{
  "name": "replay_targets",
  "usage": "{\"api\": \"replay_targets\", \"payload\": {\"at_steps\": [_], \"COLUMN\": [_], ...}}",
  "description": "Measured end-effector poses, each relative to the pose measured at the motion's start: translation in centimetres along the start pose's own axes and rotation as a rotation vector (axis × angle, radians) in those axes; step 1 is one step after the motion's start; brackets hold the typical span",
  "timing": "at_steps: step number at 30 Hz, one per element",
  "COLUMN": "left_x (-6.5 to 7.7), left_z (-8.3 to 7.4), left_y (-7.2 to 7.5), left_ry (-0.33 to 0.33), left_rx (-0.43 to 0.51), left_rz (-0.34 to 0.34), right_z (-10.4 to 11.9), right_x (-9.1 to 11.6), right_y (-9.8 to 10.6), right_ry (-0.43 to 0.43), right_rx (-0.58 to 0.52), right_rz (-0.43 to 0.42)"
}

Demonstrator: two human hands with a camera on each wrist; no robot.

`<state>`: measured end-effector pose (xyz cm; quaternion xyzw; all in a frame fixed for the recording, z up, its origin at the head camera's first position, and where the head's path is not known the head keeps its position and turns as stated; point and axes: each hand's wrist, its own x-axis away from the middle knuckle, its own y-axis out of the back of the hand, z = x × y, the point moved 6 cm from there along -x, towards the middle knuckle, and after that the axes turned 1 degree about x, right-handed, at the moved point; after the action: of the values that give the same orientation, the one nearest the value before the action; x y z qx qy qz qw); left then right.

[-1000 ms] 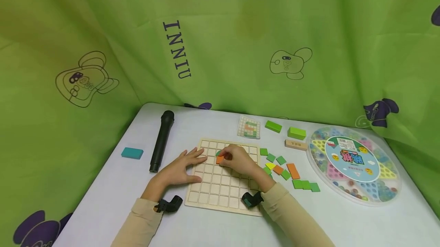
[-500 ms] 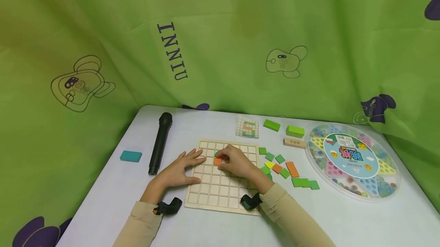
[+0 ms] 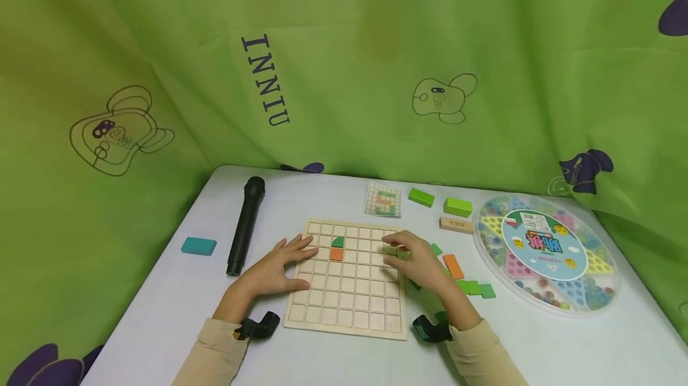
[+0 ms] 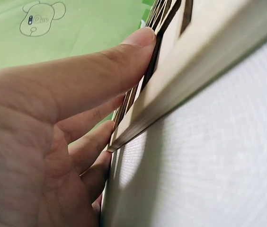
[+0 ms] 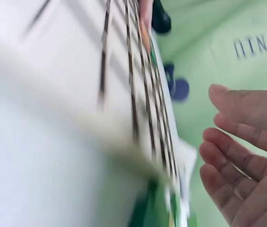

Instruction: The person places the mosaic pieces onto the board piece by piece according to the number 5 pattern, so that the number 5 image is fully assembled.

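A square wooden grid board lies on the white table. In its upper left part sit a green rounded-corner tile and, directly below it, an orange square tile. My left hand rests at the board's left edge with fingers spread; in the left wrist view its thumb touches the board's rim. Over the right edge hovers my right hand, its fingers loosely bent and apart, holding nothing. Loose green tiles and an orange rectangular tile lie to its right, some hidden beneath it.
Left of the board are a black microphone and a teal block. A pattern card, two green blocks and a wooden block lie behind. At far right stands a round marble-game box.
My right hand has let go of the orange square tile, leaving it on the board, and moved right to the board's right edge. The left hand has stayed on the left edge.
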<state>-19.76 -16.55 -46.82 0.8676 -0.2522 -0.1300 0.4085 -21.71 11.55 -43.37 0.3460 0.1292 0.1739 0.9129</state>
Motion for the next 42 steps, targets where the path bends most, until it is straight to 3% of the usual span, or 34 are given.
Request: {"api": "replay_targets", "payload": {"at_steps": [6, 9, 16, 22, 28, 34, 42], "left_x": [-0.1, -0.2, 0.0, 0.0, -0.1, -0.3, -0.1], "left_z": [-0.1, 0.0, 0.0, 0.0, 0.0, 0.0, 0.2], "left_y": [0.1, 0.0, -0.1, 0.0, 0.0, 0.0, 0.0], "left_ry": [-0.008, -0.009, -0.004, -0.005, -0.005, -0.021, -0.006], "left_rx": [-0.009, 0.000, 0.030, 0.036, 0.024, 0.011, 0.019], "left_rz": [0.004, 0.001, -0.012, -0.015, -0.002, 0.010, 0.009], "right_z": [-4.1, -5.4, -6.6, -6.5, -5.5, -2.7, 2.0], "right_x": [3.9, 5.0, 5.1, 5.1, 5.1, 4.5, 1.2], "right_y": [3.4, 4.4, 4.1, 4.1, 3.8, 2.0, -1.8], "right_ry": [-0.105, -0.149, -0.187, -0.175, -0.172, -0.124, -0.092], "right_rx": [0.076, 0.121, 0.275, 0.284, 0.189, 0.028, -0.120], "right_rz": [-0.130, -0.155, -0.136, -0.163, -0.195, -0.140, -0.068]}}
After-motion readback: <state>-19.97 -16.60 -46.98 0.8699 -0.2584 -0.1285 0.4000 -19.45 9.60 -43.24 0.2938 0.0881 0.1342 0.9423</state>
